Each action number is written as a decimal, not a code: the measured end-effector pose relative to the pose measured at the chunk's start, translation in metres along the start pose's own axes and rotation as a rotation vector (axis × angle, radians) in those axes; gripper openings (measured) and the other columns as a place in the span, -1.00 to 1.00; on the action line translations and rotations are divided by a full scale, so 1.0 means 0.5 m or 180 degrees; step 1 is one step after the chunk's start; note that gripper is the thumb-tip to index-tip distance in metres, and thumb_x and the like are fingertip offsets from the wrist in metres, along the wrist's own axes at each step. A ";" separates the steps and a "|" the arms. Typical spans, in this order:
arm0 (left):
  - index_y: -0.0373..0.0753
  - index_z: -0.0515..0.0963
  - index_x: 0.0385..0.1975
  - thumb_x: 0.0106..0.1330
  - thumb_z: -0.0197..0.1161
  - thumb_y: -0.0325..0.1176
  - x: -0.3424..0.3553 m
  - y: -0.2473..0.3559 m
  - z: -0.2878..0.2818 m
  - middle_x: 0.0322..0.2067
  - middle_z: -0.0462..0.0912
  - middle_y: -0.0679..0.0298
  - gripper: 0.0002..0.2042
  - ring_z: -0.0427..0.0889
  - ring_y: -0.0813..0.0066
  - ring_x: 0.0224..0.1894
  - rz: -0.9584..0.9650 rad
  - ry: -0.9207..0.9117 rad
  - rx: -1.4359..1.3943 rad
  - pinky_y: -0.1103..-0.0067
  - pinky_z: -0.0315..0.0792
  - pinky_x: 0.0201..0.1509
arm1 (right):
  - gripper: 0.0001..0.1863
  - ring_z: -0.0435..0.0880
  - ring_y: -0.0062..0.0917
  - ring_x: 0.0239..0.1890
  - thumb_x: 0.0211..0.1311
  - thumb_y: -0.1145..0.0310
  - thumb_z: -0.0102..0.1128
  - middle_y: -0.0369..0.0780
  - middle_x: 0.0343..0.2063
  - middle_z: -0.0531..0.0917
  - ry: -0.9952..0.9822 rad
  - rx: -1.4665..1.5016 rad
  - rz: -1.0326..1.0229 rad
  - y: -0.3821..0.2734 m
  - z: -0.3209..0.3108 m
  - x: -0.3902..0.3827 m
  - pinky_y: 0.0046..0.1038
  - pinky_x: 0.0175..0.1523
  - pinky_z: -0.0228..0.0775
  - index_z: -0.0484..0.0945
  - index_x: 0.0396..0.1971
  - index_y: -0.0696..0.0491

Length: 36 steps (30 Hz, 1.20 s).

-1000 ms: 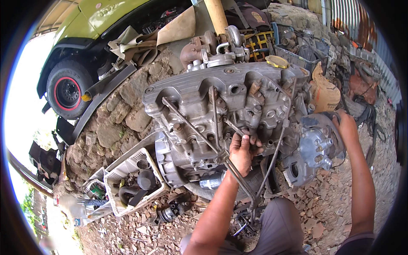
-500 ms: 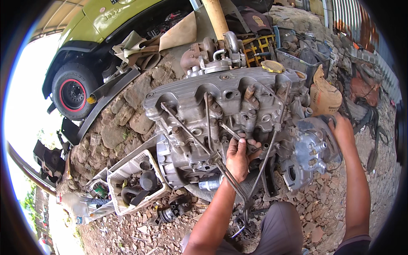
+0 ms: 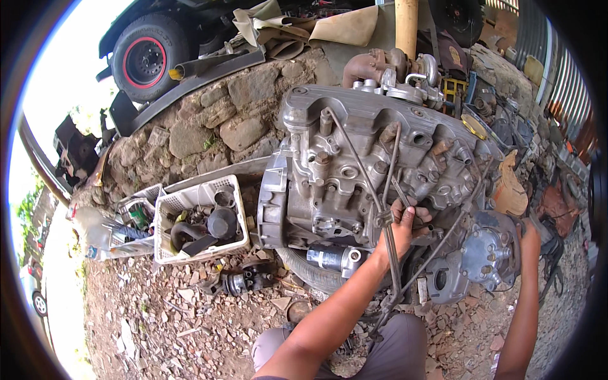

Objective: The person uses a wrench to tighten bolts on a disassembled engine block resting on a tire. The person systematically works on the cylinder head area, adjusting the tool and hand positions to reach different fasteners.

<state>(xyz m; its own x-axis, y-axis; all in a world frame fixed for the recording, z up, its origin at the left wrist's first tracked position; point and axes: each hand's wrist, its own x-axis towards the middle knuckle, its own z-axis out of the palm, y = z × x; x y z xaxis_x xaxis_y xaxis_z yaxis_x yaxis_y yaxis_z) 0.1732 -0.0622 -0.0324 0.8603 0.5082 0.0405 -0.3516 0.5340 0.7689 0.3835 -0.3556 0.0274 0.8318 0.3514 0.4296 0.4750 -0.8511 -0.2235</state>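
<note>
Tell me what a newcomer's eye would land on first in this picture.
Most likely the big grey engine in the middle, with the left hand at its near side. Next, perhaps, the black wheel with a red ring at upper left, above the stone wall. The white crate of parts stands out on the ground left of the engine.

The head camera, a wide fisheye, looks down and forward from above the person's knees (image 3: pixel 408 339) at the near edge, with the engine (image 3: pixel 348 171) close ahead; it reaches a wheel (image 3: pixel 144 62) far left and corrugated sheeting (image 3: pixel 573 95) far right.
</note>
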 end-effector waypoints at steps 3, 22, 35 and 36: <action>-0.18 0.29 0.03 0.50 -0.05 -0.24 0.003 -0.011 -0.005 -0.10 0.56 0.16 -0.77 0.61 0.41 -0.07 0.0054 -0.0164 0.0115 0.44 0.58 -0.11 | -0.74 0.58 0.05 -0.14 0.27 0.31 0.11 0.14 -0.30 0.61 0.0126 -0.0041 -0.0119 0.048 0.019 0.004 -0.13 -0.09 0.40 0.54 -0.18 0.18; -0.23 0.32 -0.02 0.48 -0.12 -0.46 -0.014 -0.019 0.021 -0.32 0.49 0.31 -0.84 0.44 0.61 -0.44 0.0845 0.0135 0.0734 0.65 0.40 -0.34 | -0.76 0.58 0.07 -0.14 0.26 0.31 0.12 0.13 -0.31 0.62 0.0089 0.0012 -0.0087 0.007 0.005 0.008 -0.12 -0.11 0.41 0.54 -0.17 0.15; -0.32 0.49 -0.14 0.31 -0.01 -0.48 -0.152 0.198 -0.144 -0.43 0.56 0.31 -0.81 0.43 0.64 -0.56 -0.0274 0.0649 0.1431 0.68 0.33 -0.50 | -0.73 0.65 -0.16 -0.06 0.24 0.38 0.16 -0.01 -0.14 0.66 0.0363 0.0975 -0.0230 -0.031 -0.030 -0.020 -0.28 0.02 0.43 0.52 -0.09 0.16; -0.32 0.48 -0.14 0.32 -0.01 -0.47 -0.160 0.210 -0.157 -0.42 0.57 0.30 -0.81 0.44 0.64 -0.56 -0.0168 0.0927 0.1672 0.68 0.33 -0.50 | -0.73 0.66 -0.20 -0.08 0.23 0.39 0.16 -0.03 -0.16 0.66 0.0462 0.0964 -0.0233 -0.034 -0.036 -0.020 -0.30 0.01 0.44 0.52 -0.10 0.17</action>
<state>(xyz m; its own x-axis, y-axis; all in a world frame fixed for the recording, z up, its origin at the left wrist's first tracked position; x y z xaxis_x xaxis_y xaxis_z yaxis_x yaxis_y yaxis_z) 0.0383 0.0064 -0.0051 0.7091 0.6938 -0.1257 -0.0179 0.1959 0.9805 0.3618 -0.3517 0.0424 0.7533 0.3296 0.5692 0.6136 -0.6638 -0.4277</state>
